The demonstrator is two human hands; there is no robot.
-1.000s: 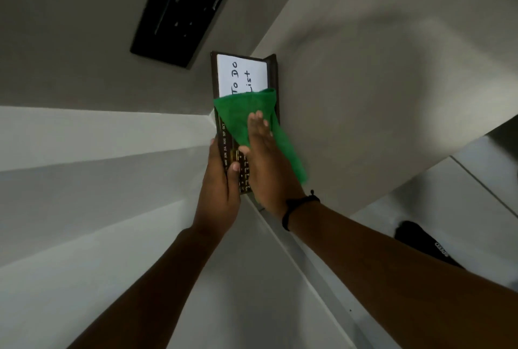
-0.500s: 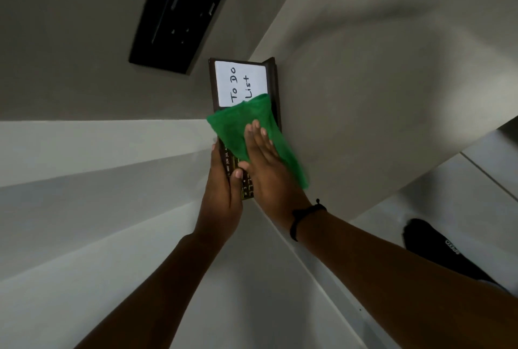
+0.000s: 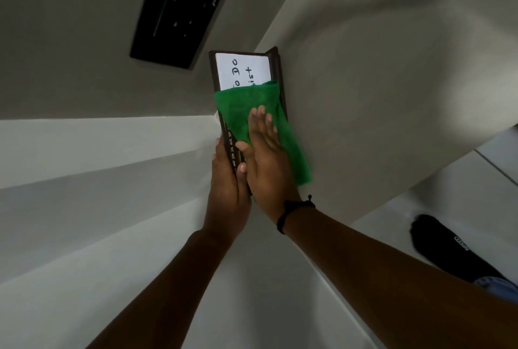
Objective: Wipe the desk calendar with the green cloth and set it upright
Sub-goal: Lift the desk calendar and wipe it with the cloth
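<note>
The desk calendar (image 3: 242,69) is a dark brown frame with a white "To Do List" card at its far end and gold month names along its left edge. My left hand (image 3: 227,180) grips its near end, thumb on the front face. My right hand (image 3: 266,152) lies flat on the green cloth (image 3: 249,107), pressing it against the calendar's face. The cloth covers the middle of the calendar and hangs off to the right. The calendar's near part is hidden under both hands.
A black wall panel (image 3: 179,9) with switches sits up and left of the calendar. A grey desk surface (image 3: 378,82) spreads to the right. White ledges (image 3: 84,152) run on the left. A foot in a black sock (image 3: 448,247) shows at lower right.
My right hand slid the cloth back toward me, then forward again over the lower part of the card's writing. My left hand kept its grip on the calendar.
</note>
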